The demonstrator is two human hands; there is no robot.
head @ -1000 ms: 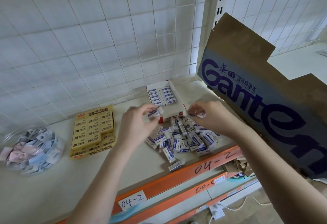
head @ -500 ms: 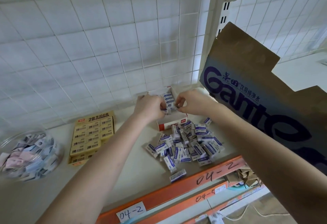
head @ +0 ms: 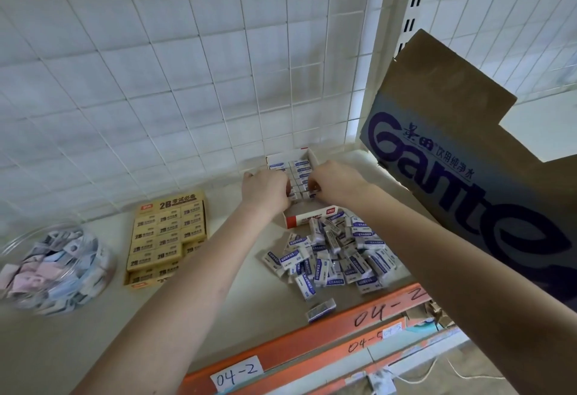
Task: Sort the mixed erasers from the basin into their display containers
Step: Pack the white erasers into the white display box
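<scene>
Both hands are at the white display box (head: pixel 312 217): left hand (head: pixel 265 190) and right hand (head: pixel 335 182) curl onto its eraser rows (head: pixel 299 164), grip impossible to tell. The loose eraser pile (head: pixel 337 257) sits just in front on the shelf (head: pixel 265 316).

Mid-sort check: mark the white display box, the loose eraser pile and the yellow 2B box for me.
white display box (head: pixel 312 217): head view, on its red-and-white front wall.
loose eraser pile (head: pixel 334 257): head view, on the middle of the heap.
yellow 2B box (head: pixel 176 205): head view, on its printed back panel.
</scene>
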